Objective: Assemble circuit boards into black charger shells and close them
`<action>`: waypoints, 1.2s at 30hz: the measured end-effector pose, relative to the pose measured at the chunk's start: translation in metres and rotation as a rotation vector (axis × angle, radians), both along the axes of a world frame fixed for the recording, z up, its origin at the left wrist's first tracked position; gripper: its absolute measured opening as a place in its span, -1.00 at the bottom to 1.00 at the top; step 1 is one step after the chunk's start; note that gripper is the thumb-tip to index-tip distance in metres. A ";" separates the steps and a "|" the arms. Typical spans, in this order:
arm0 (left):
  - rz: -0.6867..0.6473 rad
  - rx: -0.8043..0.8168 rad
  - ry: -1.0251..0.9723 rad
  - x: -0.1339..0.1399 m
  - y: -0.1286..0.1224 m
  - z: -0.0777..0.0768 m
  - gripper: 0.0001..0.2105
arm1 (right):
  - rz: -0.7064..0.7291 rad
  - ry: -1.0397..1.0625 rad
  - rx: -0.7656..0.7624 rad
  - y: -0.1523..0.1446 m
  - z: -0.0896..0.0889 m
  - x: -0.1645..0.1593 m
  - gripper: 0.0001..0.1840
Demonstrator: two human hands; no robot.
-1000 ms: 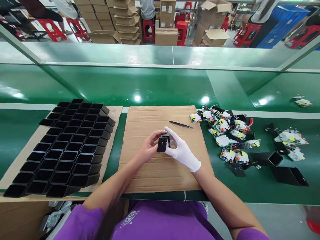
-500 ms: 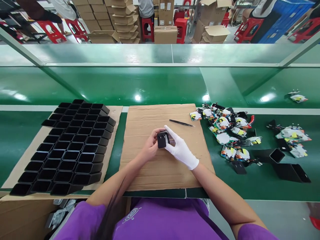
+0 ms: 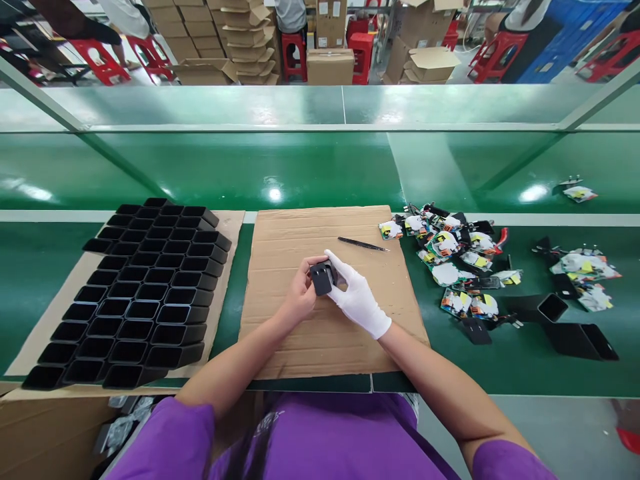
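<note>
My bare left hand [image 3: 303, 291] and my white-gloved right hand [image 3: 358, 299] both grip a small black plastic adapter case [image 3: 321, 278] between thumb and fingers. The case is held above a cardboard sheet [image 3: 280, 233], a flat face with small marks tilted up toward me. Whether anything sits inside it cannot be seen. Beyond my hands, black tweezers [image 3: 363, 244] lie on the cardboard.
Rows of open black cases [image 3: 137, 292] stand on cardboard at left. Wired circuit boards [image 3: 445, 245] are heaped at right, with more boards [image 3: 585, 270] and loose black cases [image 3: 580, 341] farther over. A green conveyor belt [image 3: 225, 167] runs behind; cartons [image 3: 330, 67] stand beyond.
Both hands have turned the adapter case, so a different face shows, and shifted it slightly left. The circuit board on the belt at far right has moved left.
</note>
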State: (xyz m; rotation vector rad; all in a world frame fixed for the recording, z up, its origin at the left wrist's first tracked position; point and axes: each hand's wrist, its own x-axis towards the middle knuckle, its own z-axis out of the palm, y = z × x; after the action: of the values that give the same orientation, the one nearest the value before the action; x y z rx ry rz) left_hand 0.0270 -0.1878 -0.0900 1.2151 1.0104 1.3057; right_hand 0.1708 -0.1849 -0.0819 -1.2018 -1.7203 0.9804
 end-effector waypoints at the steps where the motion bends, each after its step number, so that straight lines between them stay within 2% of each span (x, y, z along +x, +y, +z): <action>1: 0.013 0.006 -0.001 0.001 0.000 0.000 -0.68 | -0.010 -0.013 0.017 0.000 0.001 0.000 -0.36; 6: 0.010 -0.047 -0.065 0.001 0.003 0.001 -0.63 | -0.040 -0.025 -0.012 0.001 0.006 -0.002 -0.39; 10: -0.060 -0.246 -0.127 -0.001 0.010 0.005 -0.50 | 0.035 0.022 -0.155 0.005 0.005 0.003 -0.31; 14: -0.025 -0.438 -0.222 -0.004 0.015 0.010 -0.42 | 0.150 0.039 -0.117 0.009 0.005 0.010 -0.12; 17: -0.055 -0.464 -0.291 -0.008 0.015 0.013 -0.49 | 0.073 0.031 -0.072 0.012 0.005 0.011 -0.25; 20: -0.157 -0.409 -0.282 -0.011 0.013 0.012 -0.56 | -0.002 0.011 -0.072 0.014 0.004 0.011 -0.31; 23: -0.202 -0.298 -0.157 -0.012 0.012 0.010 -0.47 | -0.023 -0.006 -0.001 0.013 0.005 0.011 -0.34; 25: -0.165 -0.274 -0.110 -0.012 0.012 0.009 -0.36 | -0.015 -0.005 0.060 0.011 0.006 0.012 -0.35; 28: -0.114 -0.359 -0.236 -0.015 0.014 0.013 -0.28 | 0.024 0.081 0.060 0.008 0.011 0.015 -0.35; 32: -0.108 -0.514 -0.464 -0.020 0.017 0.026 -0.21 | -0.010 0.238 0.017 0.007 0.015 0.019 -0.50; 36: -0.074 -0.652 -0.590 -0.020 0.017 0.034 -0.17 | -0.047 0.175 0.003 0.007 0.016 0.019 -0.56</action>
State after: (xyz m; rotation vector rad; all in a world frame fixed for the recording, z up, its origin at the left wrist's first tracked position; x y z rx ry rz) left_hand 0.0070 -0.1711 -0.0556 0.3348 0.8380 1.0531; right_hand 0.1901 -0.1778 -0.0658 -1.1155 -1.5488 1.0234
